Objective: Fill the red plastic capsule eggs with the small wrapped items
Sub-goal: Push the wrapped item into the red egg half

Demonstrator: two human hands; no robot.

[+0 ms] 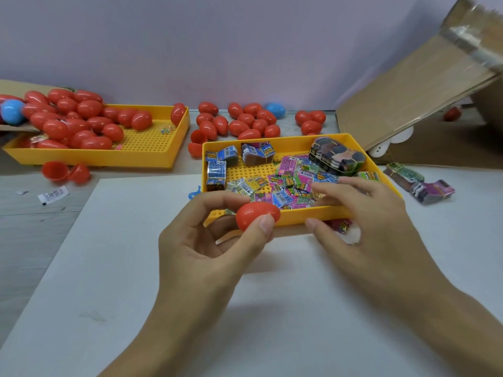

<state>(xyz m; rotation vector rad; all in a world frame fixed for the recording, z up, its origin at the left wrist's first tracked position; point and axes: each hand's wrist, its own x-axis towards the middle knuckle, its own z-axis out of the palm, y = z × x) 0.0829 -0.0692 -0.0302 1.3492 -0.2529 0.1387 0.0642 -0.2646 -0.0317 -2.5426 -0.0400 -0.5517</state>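
Note:
My left hand [206,240] pinches a closed red capsule egg [257,214] between thumb and fingertips, just in front of the near yellow tray [296,217]. That tray holds several small wrapped items [288,183] in pink, blue and yellow. My right hand [364,219] hovers over the tray's near right edge with index finger and thumb stretched out. A pink wrapped item with something white [347,231] shows under its palm; whether the hand holds it is hidden.
A second yellow tray [152,156] at the left holds several red eggs [79,118] and a blue egg [12,111]. More red eggs [245,122] lie behind the near tray, open egg halves [65,171] at left. A cardboard box [424,88] stands right, banded packs [419,183] beside it.

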